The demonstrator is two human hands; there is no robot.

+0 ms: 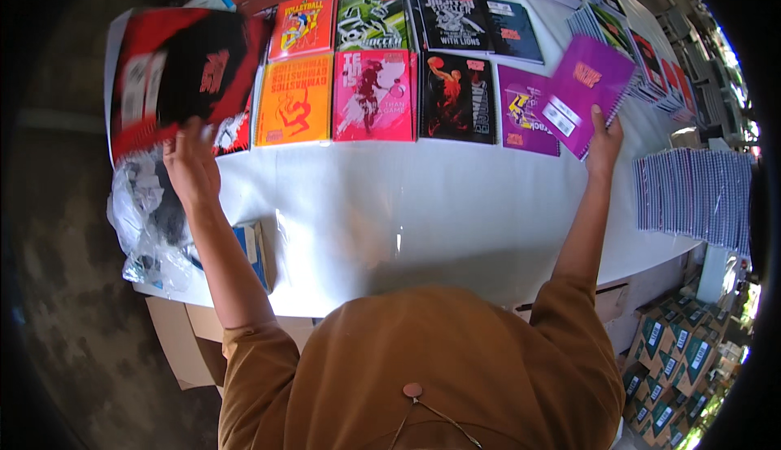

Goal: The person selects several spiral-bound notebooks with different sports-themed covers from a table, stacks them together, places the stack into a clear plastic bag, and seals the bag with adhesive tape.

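Observation:
My left hand [193, 165] is closed on the lower edge of a red and black spiral notebook [187, 67], lifted at the left and smeared by motion. Under it, part of another red, white and black notebook [234, 134] peeks out. On the right, my right hand [604, 145] grips a purple spiral notebook [592, 67] by its lower right side, thumb on top. This one is tilted and partly covers a purple notebook with a yellow figure [521, 120]. Between my hands lie an orange notebook [293, 100], a pink one [374, 96] and a black one [457, 100].
Behind them are a red-orange notebook [304, 27], a green one [373, 23] and dark ones [451, 23]. Notebook stacks [691, 194] line the white table's [350, 222] right side. Crumpled plastic [142, 214] hangs at the left edge. Cartons [679, 360] stand below right.

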